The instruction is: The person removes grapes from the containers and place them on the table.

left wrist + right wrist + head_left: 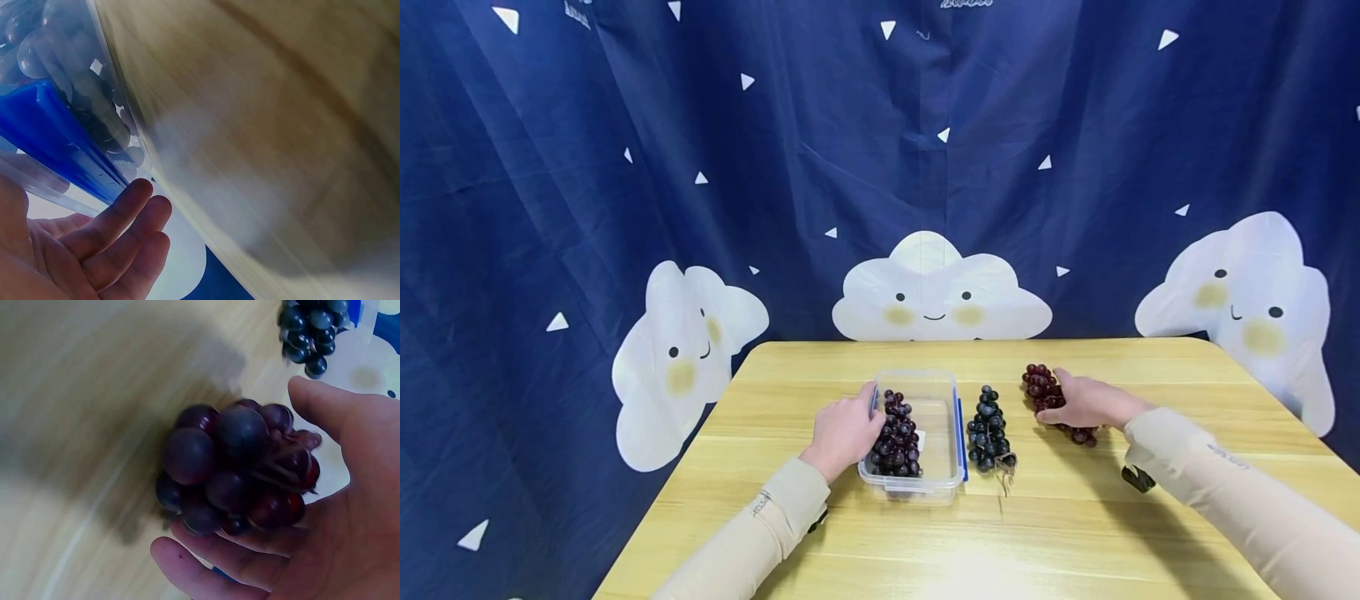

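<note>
A clear plastic container (936, 483) with blue side latches (59, 134) stands on the table. Inside, along its left side, lies a bunch of dark purple grapes (895, 442). My left hand (844, 433) grips the container's left rim, its thumb over the edge and its other fingers outside by the latch. To the right, my right hand (1088, 402) is over a bunch of red grapes (234, 465), which sits between the spread thumb (319, 403) and the loosely bent fingers. A gap shows between the thumb and the grapes.
Just right of the container, a bunch of black grapes (987, 429) lies on the wooden table (1000, 542), its stem pointing towards me. A dark blue curtain (880, 150) with white clouds hangs behind the table's far edge.
</note>
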### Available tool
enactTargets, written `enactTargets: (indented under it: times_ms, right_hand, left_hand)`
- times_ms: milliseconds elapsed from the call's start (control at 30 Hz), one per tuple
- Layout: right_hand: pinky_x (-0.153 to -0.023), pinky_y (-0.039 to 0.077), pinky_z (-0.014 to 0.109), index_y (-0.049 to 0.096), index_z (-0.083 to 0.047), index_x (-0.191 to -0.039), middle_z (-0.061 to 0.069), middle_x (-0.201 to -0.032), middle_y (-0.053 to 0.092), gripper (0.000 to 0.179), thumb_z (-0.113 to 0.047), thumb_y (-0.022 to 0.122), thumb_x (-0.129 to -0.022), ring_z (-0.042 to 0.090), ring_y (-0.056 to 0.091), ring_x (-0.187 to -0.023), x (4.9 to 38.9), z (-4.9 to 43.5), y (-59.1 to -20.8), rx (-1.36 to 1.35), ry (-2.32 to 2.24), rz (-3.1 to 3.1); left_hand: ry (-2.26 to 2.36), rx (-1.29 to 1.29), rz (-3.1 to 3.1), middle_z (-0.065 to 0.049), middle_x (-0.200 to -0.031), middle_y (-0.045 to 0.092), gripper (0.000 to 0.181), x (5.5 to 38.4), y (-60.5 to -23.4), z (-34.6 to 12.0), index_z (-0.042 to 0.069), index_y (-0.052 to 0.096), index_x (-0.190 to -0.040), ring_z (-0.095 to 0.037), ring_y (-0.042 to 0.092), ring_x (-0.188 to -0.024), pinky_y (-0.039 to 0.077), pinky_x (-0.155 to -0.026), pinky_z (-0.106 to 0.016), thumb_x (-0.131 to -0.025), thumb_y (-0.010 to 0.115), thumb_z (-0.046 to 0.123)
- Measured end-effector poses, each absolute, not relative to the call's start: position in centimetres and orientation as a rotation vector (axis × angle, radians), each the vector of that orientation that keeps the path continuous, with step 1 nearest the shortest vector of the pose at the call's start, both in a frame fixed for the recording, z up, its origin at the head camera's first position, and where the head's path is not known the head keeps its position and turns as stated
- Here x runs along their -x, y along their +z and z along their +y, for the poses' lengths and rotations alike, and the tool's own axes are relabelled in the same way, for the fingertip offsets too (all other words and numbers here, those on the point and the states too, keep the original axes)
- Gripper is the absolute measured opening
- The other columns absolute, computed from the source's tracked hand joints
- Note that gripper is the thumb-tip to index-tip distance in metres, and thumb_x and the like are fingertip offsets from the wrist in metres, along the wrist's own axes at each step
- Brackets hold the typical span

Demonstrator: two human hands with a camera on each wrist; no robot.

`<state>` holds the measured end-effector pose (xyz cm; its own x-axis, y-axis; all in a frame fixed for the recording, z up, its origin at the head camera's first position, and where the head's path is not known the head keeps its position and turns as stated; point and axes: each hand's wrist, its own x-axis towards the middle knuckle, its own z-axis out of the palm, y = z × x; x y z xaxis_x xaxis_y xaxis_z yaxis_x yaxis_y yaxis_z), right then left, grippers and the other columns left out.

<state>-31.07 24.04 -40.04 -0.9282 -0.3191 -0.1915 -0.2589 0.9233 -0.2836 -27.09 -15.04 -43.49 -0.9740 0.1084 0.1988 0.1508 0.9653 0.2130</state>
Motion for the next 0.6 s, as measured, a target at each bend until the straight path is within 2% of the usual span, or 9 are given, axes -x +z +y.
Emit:
enactTargets:
  times_ms: [133, 300, 400, 500, 600]
  right_hand:
    - [-0.103, 0.041, 0.065, 0.021, 0.020, -0.148, 0.046, -0.134, 0.046, 0.109, -0.048, 0.077, -0.083, 0.058, 0.051, -0.122, 31.0, 23.9, -40.8, 0.455, -0.349, 2.863]
    - [-0.098, 0.046, 0.061, 0.023, 0.019, -0.148, 0.048, -0.136, 0.040, 0.104, -0.036, 0.080, -0.080, 0.055, 0.052, -0.120, 31.0, 23.6, -41.1, 0.436, -0.325, 2.869]
    - [-0.080, 0.055, 0.049, 0.022, 0.019, -0.149, 0.048, -0.133, 0.042, 0.099, -0.026, 0.077, -0.081, 0.044, 0.061, -0.103, 31.0, 23.4, -41.2, 0.402, -0.364, 2.853]
    - [-0.059, 0.055, 0.041, 0.021, 0.017, -0.150, 0.045, -0.130, 0.048, 0.093, -0.020, 0.073, -0.082, 0.031, 0.065, -0.079, 30.9, 23.2, -41.3, 0.359, -0.441, 2.828]
    - [-0.057, 0.055, 0.040, 0.024, 0.017, -0.149, 0.043, -0.128, 0.053, 0.088, -0.022, 0.072, -0.086, 0.026, 0.065, -0.073, 30.5, 23.0, -41.4, 0.345, -0.490, 2.824]
  left_hand:
    - [-0.344, 0.198, -2.926, -0.007, -0.079, 0.066, 0.055, 27.0, -43.4, -15.0, 0.020, 0.045, -0.150, -0.020, 0.051, -0.054, 0.040, -0.048, -0.037, -0.097, 0.053, 0.034]
    - [-0.334, 0.195, -2.928, -0.008, -0.083, 0.068, 0.055, 27.1, -43.3, -15.0, 0.020, 0.045, -0.150, -0.020, 0.052, -0.056, 0.041, -0.049, -0.037, -0.097, 0.053, 0.035]
    - [-0.335, 0.195, -2.931, -0.008, -0.082, 0.068, 0.056, 27.1, -43.2, -15.0, 0.019, 0.044, -0.151, -0.020, 0.052, -0.056, 0.040, -0.049, -0.037, -0.097, 0.053, 0.034]
    - [-0.332, 0.195, -2.927, -0.007, -0.080, 0.066, 0.056, 26.9, -43.3, -15.0, 0.019, 0.044, -0.151, -0.020, 0.051, -0.055, 0.040, -0.049, -0.036, -0.097, 0.053, 0.035]
    - [-0.331, 0.197, -2.922, -0.006, -0.075, 0.064, 0.056, 26.8, -43.5, -15.0, 0.019, 0.045, -0.150, -0.020, 0.050, -0.054, 0.039, -0.048, -0.036, -0.097, 0.053, 0.034]
